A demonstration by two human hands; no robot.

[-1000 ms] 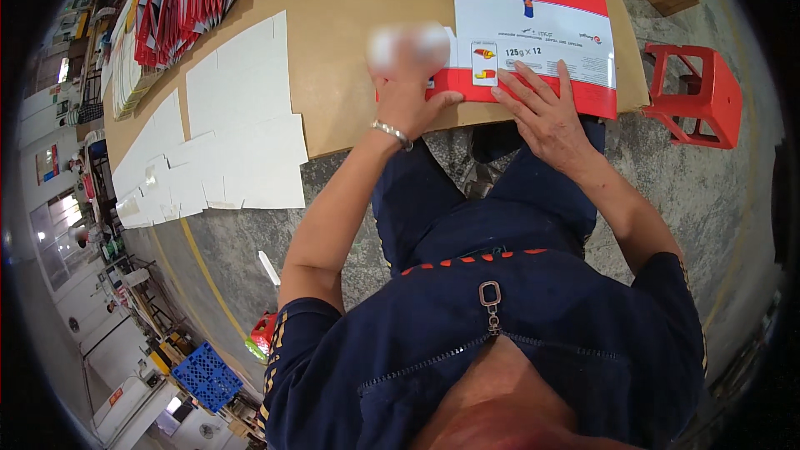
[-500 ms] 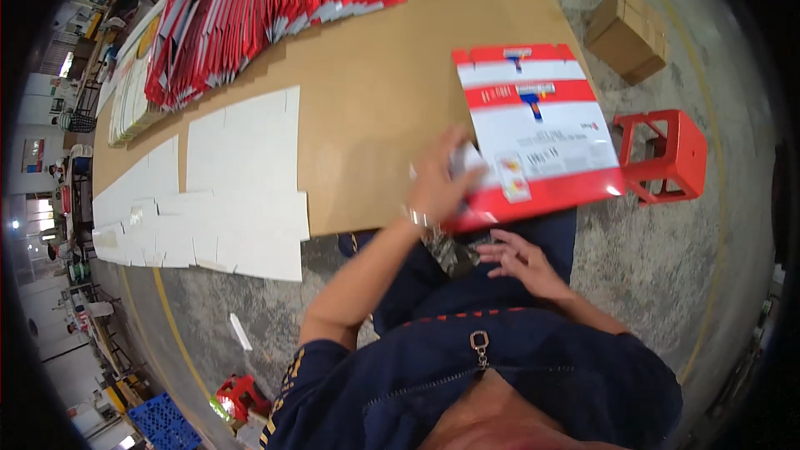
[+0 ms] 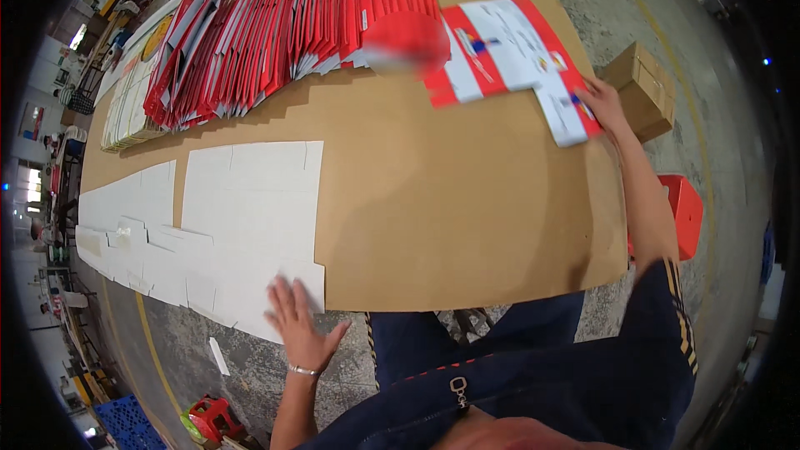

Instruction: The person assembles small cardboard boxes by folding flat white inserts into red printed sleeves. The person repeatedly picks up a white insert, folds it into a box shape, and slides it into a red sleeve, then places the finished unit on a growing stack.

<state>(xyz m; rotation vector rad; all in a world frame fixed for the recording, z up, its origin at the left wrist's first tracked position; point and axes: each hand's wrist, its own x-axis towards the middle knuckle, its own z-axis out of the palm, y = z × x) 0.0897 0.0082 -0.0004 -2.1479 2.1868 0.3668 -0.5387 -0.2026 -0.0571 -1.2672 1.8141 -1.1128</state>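
My right hand [image 3: 603, 105] reaches over the far right of the table, its fingers closed on the edge of a red and white printed cardboard sheet [image 3: 504, 25]. The sheet lies level close to the tabletop, its left end near a long row of folded red cartons [image 3: 275, 29]. A blurred red and white shape [image 3: 407, 42] shows at that end of the row. My left hand [image 3: 302, 325], empty with fingers spread, is at the near right corner of the flat white cardboard blanks [image 3: 250, 217]. Whether its fingertips touch them I cannot tell.
A brown board [image 3: 450, 225] covers the table. To the right stand a cardboard box [image 3: 646, 87] and a red plastic stool [image 3: 685, 217] on the concrete floor. At the lower left are a blue plastic pallet [image 3: 129, 423] and a red plastic item [image 3: 215, 418].
The printed sheet has moved from the near right edge to the far side and turned. My right hand now grips it. My left hand has let go and moved left to the white blanks.
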